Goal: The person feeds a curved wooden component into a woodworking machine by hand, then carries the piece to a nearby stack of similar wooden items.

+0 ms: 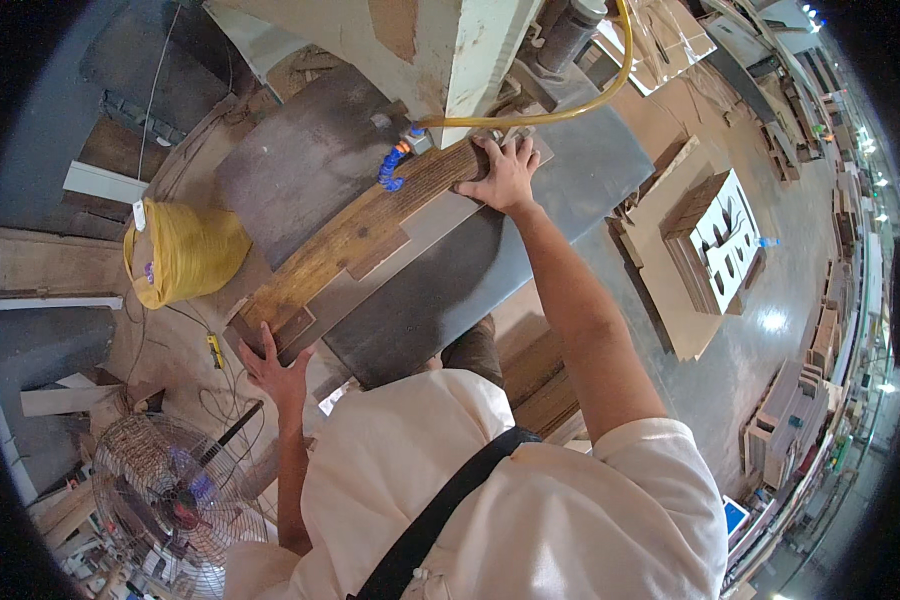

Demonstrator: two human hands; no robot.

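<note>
Dark metal worktable (435, 290), a long wooden board (370, 228) overhanging its left edge. Left hand (282, 378) and right hand (508, 180), fingers spread, touch opposite ends; uneven pressure could tip it.

A long wooden board (355, 235) spans the dark tabletop (425, 290), overhanging its left edge; the left hand (278, 377) touches that end, the right hand (506, 180) the opposite end.

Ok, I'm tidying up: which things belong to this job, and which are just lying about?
Apparently for the job:
wooden board, touched by left hand and right hand
dark table beneath
blue nozzle

Seemingly lying about:
yellow sack
fan
stacked panels
</note>
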